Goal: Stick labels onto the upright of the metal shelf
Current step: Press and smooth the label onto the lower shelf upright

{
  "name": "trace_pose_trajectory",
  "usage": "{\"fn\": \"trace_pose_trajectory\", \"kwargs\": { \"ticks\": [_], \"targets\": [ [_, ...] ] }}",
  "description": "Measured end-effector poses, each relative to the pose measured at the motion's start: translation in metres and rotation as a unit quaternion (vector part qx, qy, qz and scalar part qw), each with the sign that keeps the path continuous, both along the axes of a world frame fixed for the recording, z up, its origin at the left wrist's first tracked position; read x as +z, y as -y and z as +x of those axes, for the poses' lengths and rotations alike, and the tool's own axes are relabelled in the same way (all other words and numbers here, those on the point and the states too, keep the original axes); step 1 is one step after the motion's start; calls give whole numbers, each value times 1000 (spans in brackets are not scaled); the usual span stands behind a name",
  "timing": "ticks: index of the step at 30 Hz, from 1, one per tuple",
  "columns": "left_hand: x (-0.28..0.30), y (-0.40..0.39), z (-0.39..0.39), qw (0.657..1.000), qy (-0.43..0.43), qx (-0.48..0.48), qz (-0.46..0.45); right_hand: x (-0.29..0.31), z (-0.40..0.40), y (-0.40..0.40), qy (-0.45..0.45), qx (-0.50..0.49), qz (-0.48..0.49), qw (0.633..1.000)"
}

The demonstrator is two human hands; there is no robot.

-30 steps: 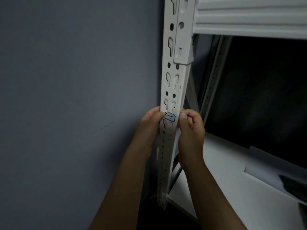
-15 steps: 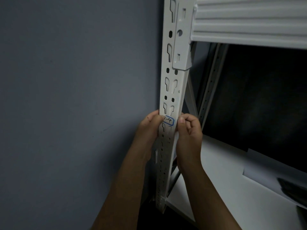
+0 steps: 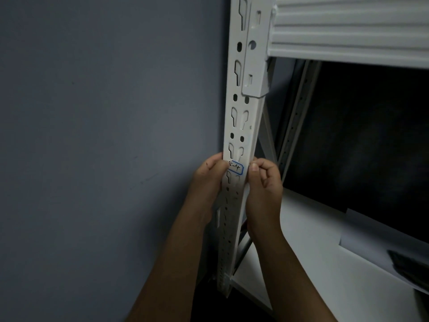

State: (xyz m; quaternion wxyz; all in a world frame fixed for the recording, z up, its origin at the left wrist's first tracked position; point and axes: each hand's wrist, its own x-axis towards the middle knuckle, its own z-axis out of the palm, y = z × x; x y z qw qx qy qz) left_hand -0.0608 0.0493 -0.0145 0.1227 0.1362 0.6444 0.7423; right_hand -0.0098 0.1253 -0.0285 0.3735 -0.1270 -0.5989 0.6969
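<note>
Fig.: clearances round the upright [image 3: 241, 126]. L side: a narrow gap betw. the post and the grey wall [image 3: 92, 135], filled at label height by the left hand [image 3: 206, 180]. R side: the right hand [image 3: 264, 180] lies against the post's edge; behind it the diagonal brace [image 3: 269, 135] and perforated rear post [image 3: 294, 117] crowd the corner. Above: beam [image 3: 348, 31] and its bracket [image 3: 254, 54] cap the bay. Below: shelf board [image 3: 301, 263], w/ a paper sheet [image 3: 366, 240] at far R. Betw. beam and board the bay stands open, dark at the back.
</note>
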Motion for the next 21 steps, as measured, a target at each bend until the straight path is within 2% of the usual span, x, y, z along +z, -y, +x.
{"fn": "trace_pose_trajectory", "kwargs": {
  "ticks": [11,21],
  "targets": [
    [-1,-1,-1,1000,8,2,14,3,1,2,3,-3,-11,1000],
    [-3,-1,0,1000,-5,11,-11,2,3,0,12,0,0,1000]
  ]
}}
